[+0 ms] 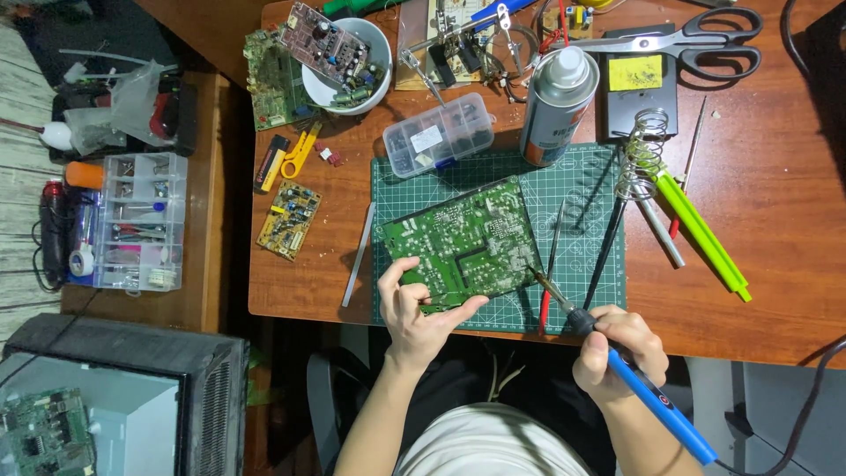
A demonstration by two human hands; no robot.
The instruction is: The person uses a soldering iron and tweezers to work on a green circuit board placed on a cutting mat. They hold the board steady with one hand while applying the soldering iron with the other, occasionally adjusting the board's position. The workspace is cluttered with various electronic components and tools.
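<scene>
At the far left, off the table [758,220], a clear parts organiser [141,220] with small compartments sits on a lower stand. On the table's left part lie a small yellow circuit board [288,220] and, further back, a white bowl [346,66] holding another board. A clear plastic parts box [438,135] rests at the back edge of the green cutting mat [582,189].

The left hand [416,308] grips the near edge of the green circuit board [463,242], thumb under that edge and fingers curled over the top; the board lies tilted on the mat, near the table's front edge. A spray can [557,106] stands upright just behind the mat.

The right hand [617,353] is closed around the blue-handled soldering iron [656,401], its tip touching the board's right near corner. Further right are a coiled iron stand [648,145], scissors [696,40] and two green tools [705,234].
</scene>
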